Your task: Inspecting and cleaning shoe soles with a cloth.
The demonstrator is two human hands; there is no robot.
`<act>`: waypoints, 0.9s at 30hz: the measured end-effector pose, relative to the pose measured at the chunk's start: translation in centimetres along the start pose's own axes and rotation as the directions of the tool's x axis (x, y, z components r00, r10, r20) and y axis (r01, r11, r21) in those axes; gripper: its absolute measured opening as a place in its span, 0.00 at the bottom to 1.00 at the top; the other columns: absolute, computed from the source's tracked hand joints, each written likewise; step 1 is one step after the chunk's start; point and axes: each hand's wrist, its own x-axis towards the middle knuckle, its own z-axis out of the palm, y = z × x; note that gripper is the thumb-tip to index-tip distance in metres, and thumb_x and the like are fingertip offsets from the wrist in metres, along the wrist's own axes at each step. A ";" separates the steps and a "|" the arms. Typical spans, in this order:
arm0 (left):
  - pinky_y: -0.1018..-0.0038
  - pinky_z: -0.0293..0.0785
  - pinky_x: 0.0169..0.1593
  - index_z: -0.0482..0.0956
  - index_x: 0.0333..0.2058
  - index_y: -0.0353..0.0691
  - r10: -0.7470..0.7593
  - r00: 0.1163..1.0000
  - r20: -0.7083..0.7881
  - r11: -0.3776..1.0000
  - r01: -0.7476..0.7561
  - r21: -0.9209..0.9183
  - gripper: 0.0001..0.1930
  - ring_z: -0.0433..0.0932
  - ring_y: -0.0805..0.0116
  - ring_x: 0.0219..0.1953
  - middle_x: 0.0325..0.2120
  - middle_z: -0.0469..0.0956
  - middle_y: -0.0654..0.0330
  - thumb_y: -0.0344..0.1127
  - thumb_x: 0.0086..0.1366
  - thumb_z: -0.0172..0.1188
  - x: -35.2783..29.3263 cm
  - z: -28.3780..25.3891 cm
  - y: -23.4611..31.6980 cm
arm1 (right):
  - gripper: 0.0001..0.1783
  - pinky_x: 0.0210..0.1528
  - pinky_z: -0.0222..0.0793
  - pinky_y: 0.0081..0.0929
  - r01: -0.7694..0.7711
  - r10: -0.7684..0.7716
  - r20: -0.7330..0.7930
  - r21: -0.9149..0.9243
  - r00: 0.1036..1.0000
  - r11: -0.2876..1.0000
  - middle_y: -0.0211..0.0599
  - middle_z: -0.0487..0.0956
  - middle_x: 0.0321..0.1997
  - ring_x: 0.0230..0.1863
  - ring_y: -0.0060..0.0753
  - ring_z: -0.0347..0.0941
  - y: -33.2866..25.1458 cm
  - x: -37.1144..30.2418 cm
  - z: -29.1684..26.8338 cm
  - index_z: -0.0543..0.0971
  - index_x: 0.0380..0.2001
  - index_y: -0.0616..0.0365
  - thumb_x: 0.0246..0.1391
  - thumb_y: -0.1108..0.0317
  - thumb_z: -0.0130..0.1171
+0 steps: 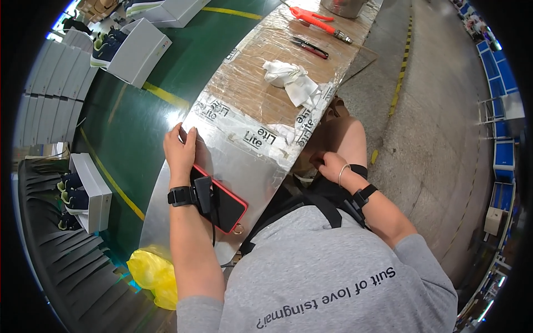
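Observation:
My left hand [180,151] rests at the left edge of the bare metal part of the table [244,177], thumb and fingers apart, holding nothing that I can see. Just under that wrist lies a phone in a red case [229,206], with a ring at its lower corner; a black device strapped to the wrist partly covers it. Over my lap, beside the table's right edge, my right hand [332,165] has its fingers curled together. What they hold, if anything, is hidden.
Cardboard under clear film [250,83] covers the table's far part, bearing crumpled white cloth [294,83], black-and-red snips [310,48], a red air gun [313,19] and a metal container [344,6]. Left are shoes in white boxes [139,53], a conveyor [61,261] and a yellow bag [155,275].

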 end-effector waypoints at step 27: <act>0.64 0.64 0.50 0.73 0.44 0.32 0.023 0.997 -0.076 1.000 -0.022 0.017 0.25 0.68 0.51 0.43 0.37 0.72 0.47 0.46 0.53 0.58 0.0 0.4 -0.1 | 0.09 0.36 0.67 0.21 0.140 -0.245 0.184 0.450 0.952 0.882 0.31 0.77 0.29 0.31 0.20 0.69 -5.6 -1.7 -6.6 0.76 0.35 0.62 0.53 0.68 0.55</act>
